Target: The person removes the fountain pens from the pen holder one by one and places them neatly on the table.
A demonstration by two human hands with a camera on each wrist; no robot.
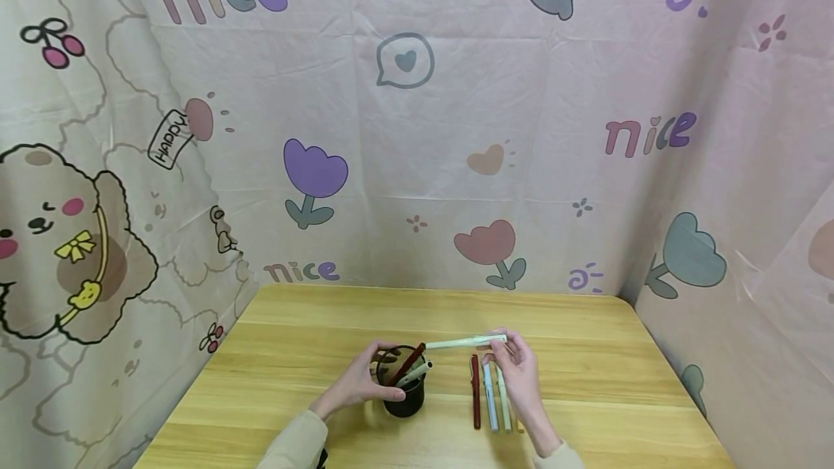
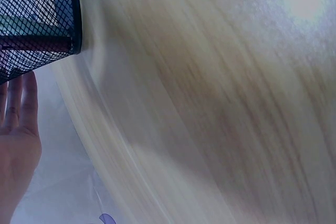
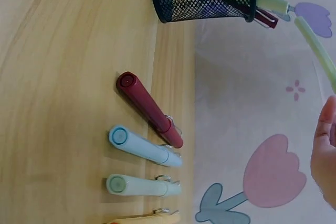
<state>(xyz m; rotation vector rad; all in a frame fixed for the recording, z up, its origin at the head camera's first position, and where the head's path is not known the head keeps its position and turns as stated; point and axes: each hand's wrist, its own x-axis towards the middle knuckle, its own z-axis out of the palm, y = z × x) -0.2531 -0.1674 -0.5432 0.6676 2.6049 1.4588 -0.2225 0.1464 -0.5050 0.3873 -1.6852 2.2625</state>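
Observation:
My left hand (image 1: 360, 382) grips a black mesh pen holder (image 1: 405, 405), thumb across its front and fingers round the far side. A dark red pen (image 1: 409, 364) and a pale green pen (image 1: 415, 373) lean inside it, ends poking out above the rim. My right hand (image 1: 517, 371) pinches another pale green pen (image 1: 456, 343) near one end. That pen is held nearly level above the table, its free end pointing left, close to the red pen's top. In the right wrist view, the held pen (image 3: 317, 48) slants beside the holder's mouth.
Below my right hand a row of capped pens lies on the wooden table (image 1: 313, 317): dark red (image 1: 476, 391), light blue (image 1: 490, 396), pale green (image 1: 504, 400) and yellow (image 1: 520, 426). A printed cloth (image 1: 417, 136) hangs behind the table and along both sides.

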